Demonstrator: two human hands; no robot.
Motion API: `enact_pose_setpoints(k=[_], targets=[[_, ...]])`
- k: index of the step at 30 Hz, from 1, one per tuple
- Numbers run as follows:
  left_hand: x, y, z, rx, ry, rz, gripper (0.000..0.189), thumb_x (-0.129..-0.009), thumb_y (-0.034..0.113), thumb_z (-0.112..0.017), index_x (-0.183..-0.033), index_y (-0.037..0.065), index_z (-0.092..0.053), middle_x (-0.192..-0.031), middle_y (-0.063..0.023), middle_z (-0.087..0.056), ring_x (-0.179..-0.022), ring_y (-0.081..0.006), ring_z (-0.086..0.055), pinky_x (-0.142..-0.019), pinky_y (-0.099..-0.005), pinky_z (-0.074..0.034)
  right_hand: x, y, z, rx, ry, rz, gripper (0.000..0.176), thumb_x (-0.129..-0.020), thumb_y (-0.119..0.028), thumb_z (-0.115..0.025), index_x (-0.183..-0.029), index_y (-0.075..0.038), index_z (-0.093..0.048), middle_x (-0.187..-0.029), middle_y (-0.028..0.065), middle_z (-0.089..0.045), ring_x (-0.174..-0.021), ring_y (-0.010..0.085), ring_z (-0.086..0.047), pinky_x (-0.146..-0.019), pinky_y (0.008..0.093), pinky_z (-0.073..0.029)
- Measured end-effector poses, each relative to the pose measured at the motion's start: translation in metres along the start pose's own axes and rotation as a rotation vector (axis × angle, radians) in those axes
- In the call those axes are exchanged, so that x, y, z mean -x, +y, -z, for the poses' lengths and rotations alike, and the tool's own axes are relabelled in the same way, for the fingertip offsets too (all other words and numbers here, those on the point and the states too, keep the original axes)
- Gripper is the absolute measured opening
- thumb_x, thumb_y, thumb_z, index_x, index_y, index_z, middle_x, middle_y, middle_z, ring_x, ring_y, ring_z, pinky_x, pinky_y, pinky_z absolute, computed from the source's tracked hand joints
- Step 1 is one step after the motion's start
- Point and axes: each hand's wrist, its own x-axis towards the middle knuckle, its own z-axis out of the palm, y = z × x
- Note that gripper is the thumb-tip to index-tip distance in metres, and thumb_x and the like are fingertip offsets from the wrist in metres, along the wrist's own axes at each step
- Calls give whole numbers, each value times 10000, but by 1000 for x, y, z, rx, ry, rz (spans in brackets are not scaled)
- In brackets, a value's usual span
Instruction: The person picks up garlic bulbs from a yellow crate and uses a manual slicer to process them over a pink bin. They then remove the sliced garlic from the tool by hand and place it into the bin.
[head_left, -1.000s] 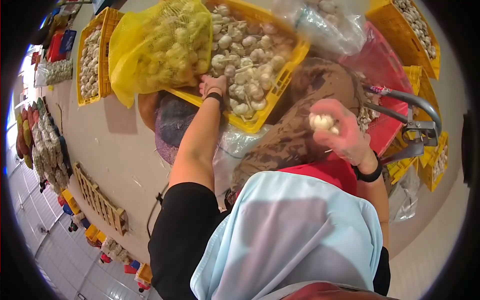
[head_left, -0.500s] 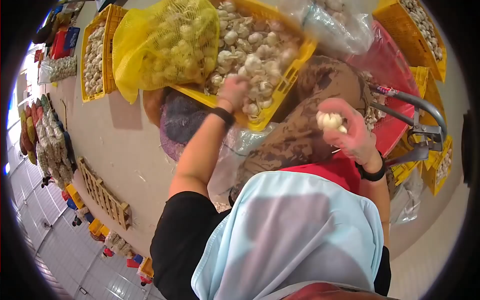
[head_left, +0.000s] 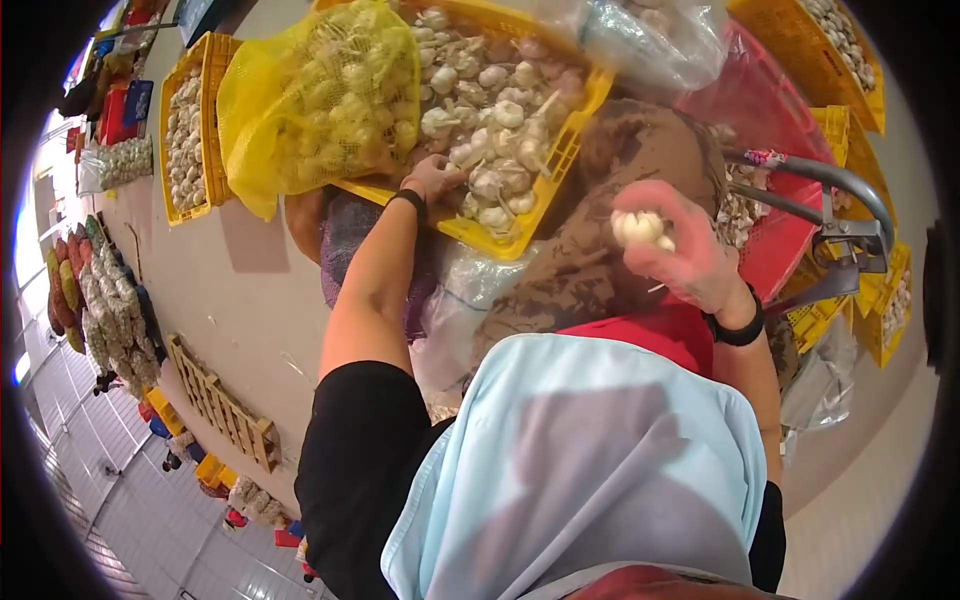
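Observation:
My right hand [head_left: 690, 250] is curled around a pale, clean-looking garlic bulb [head_left: 638, 229], held above my patterned trouser leg. My left hand [head_left: 432, 180] reaches to the near side of a yellow crate [head_left: 577, 140] full of loose garlic bulbs [head_left: 498, 143]. Its fingers are bent together around a garlic bulb [head_left: 454, 170] at the edge of the heap, partly hidden by the hand. A yellow mesh bag [head_left: 320, 100] of garlic rests on the crate's left part, beside that hand.
A red crate [head_left: 785, 235] holding garlic scraps stands at the right, with a grey metal bar-shaped tool [head_left: 850, 190] over it. More yellow crates [head_left: 208, 130] of garlic stand left and right. A purple mesh sack [head_left: 355, 250] and a wooden pallet [head_left: 222, 400] lie at left.
My left hand has moved left and slightly down within the crate and is no longer blurred. My right hand has shifted a little left and up, still holding its garlic bulb.

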Motion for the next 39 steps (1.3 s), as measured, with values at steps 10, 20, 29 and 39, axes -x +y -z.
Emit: enact_pose_setpoints(k=[10, 20, 29, 39], targets=[[96, 35, -14, 616, -395, -705, 397, -937, 179, -580, -1281, -8, -513, -1149, -94, -614, -994, -208, -624, -804, -314, -541, -10, -32, -6, -179, -19, -271, 310, -839, -140, -694, -1099, -23, -571, -907, 70, -600, -755, 147, -579, -645, 279, -475], [192, 83, -102, 443, -303, -649, 383, -961, 140, -521, -1317, 9, -469, -1190, -68, -584, -1069, -135, -573, -922, -287, -464, -51, -30, -49, 555, -300, -153, 771, -788, -173, -713, -1434, -94, -301, -1148, 237, -606, -1031, 358, -605, -878, 418, -475], [245, 88, -123, 897, -488, -754, 834, -873, -67, -467, -1546, 149, -24, -1467, -223, -335, -1193, -251, -513, -979, -331, -435, -17, -15, -27, -103, -128, -108, 501, -857, -141, -672, -1309, -74, -466, -1089, 69, -602, -915, 129, -602, -749, 260, -507], [58, 16, -45, -104, 218, -709, 458, -883, 148, -597, -1311, 7, -514, -1183, -152, -615, -1094, -247, -583, -949, -339, -450, 138, 3, 28, -1083, 81, 40, 643, -725, -35, -681, -1308, -124, -426, -1056, 160, -599, -752, 276, -605, -513, 378, -476]])
